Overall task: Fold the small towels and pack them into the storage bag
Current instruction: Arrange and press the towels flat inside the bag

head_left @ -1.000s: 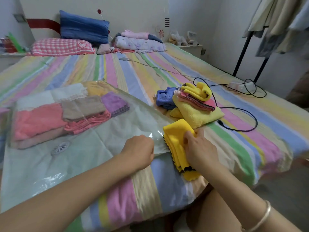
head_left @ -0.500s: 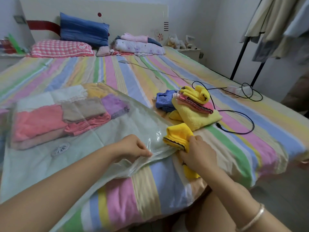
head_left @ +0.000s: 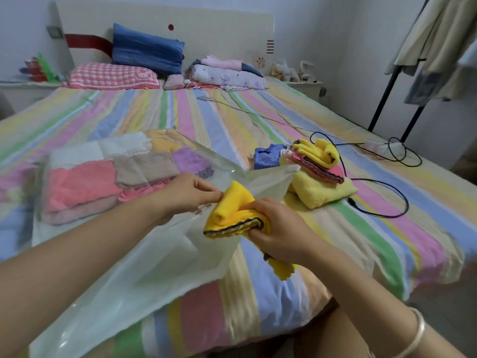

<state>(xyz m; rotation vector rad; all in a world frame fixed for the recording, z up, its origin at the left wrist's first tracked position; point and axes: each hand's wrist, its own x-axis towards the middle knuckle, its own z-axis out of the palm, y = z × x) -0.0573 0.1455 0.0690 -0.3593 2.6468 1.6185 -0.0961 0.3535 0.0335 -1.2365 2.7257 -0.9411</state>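
Note:
A clear plastic storage bag (head_left: pixel 144 259) lies on the striped bed, with several folded towels (head_left: pixel 85 187) in pink, beige, white and purple packed at its far end. My left hand (head_left: pixel 185 192) pinches the bag's upper lip and lifts it, so the mouth gapes. My right hand (head_left: pixel 281 231) grips a folded yellow towel (head_left: pixel 232 202) at that opening, its front end just past the lifted lip. A loose corner hangs below my palm. To the right sits a pile of unpacked towels (head_left: pixel 320 187): yellow, pink and blue.
Black cables (head_left: pixel 387 200) loop across the bed right of the pile, beside a power strip (head_left: pixel 374 147). Pillows (head_left: pixel 147 51) and folded bedding lie at the headboard. A clothes rack (head_left: pixel 387 91) with hanging garments stands at the right. The bed's front edge is just below my arms.
My left hand has pinched the bag's edge and raised it, opening the mouth. My right hand has lifted the yellow towel off the bed and moved it left into the opening.

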